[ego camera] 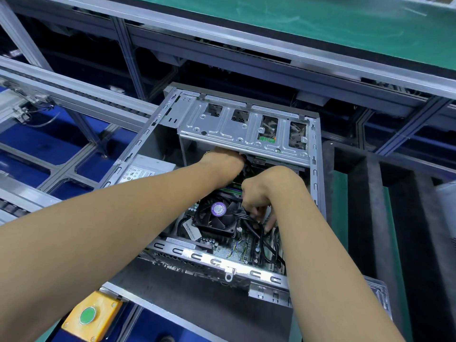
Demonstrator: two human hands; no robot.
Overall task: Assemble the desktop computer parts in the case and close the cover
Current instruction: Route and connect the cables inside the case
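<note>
An open grey computer case (317, 193) lies in the middle of the view with its cover off. Inside sit a motherboard (237, 250) and a black CPU fan (218, 215) with a purple label. A silver drive cage (237, 129) spans the far end. My left hand (223, 160) reaches under the drive cage, and its fingers are hidden there. My right hand (261, 193) is beside the fan, fingers curled round a bundle of black cables (256, 230). A power supply (145, 171) sits at the case's left side.
A yellow box with a green button (90, 314) sits at the near left. Aluminium conveyor rails (74, 95) run across the left. A green-topped bench (320, 23) lies beyond. Black foam trays (370, 218) stand to the right of the case.
</note>
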